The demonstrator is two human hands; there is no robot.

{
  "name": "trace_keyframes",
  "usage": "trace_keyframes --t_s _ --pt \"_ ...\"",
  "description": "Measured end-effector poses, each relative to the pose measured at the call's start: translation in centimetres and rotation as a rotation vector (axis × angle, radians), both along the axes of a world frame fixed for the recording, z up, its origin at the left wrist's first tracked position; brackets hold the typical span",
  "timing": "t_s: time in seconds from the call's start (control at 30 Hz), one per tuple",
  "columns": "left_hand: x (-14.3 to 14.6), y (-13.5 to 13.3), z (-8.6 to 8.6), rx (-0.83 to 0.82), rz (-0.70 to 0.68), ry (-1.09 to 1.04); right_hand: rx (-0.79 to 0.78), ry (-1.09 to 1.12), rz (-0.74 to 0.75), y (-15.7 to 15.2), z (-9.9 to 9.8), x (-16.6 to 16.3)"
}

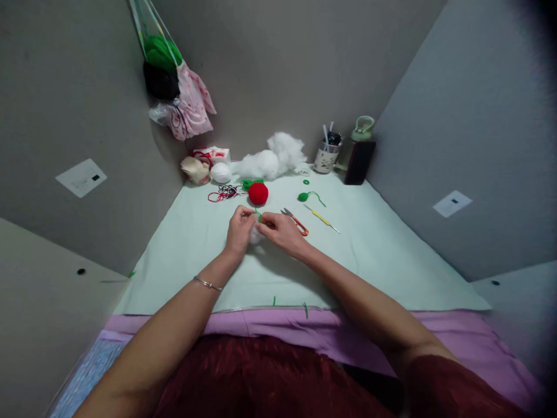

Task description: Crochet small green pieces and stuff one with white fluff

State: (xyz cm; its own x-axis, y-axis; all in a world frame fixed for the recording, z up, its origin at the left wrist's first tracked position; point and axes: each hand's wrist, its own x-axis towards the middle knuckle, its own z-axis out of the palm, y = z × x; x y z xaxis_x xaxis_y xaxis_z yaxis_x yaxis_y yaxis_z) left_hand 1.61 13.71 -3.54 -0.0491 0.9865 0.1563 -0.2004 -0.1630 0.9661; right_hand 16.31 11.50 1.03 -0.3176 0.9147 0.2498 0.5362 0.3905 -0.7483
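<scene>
My left hand (240, 231) and my right hand (282, 231) meet over the middle of the table. Between their fingertips they pinch a small green crochet piece (258, 216), largely covered by the fingers. A tuft of white stuffing (256, 235) shows just beneath it; whether it sits inside the piece I cannot tell. Just beyond the hands lies a red yarn ball (258, 194). Orange-handled thread snips (298, 223) rest close to my right hand, partly behind it. Farther right are a yellow-handled crochet hook (321, 217) and a green stuffed crochet piece with a yarn tail (303, 197).
Fluffy white stuffing (278, 157) is heaped along the back wall, with a white yarn ball (221, 173) to its left. A pen cup (325, 158) and a bottle (362, 139) stand back right, a dark phone (360, 163) leaning there. Bags (194, 104) hang at left.
</scene>
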Motion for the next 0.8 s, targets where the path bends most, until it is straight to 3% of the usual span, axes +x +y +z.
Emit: trace_keyframes --t_s 0.23,0.4,0.57,0.8 --pt "0.4 -0.9 0.8 0.003 -0.073 -0.027 -0.059 0.085 -0.145 1.6 -0.9 0.7" --pt "0.2 -0.8 1.1 -0.004 -0.215 -0.1 -0.074 0.123 -0.126 1.7 -0.3 1.4" --pt "-0.1 -0.1 0.8 0.015 -0.068 -0.03 -0.013 0.008 0.02 0.6 0.6 1.1" --pt "0.1 -0.4 0.5 0.002 0.061 0.001 0.036 -0.021 0.069 -0.5 0.4 0.1"
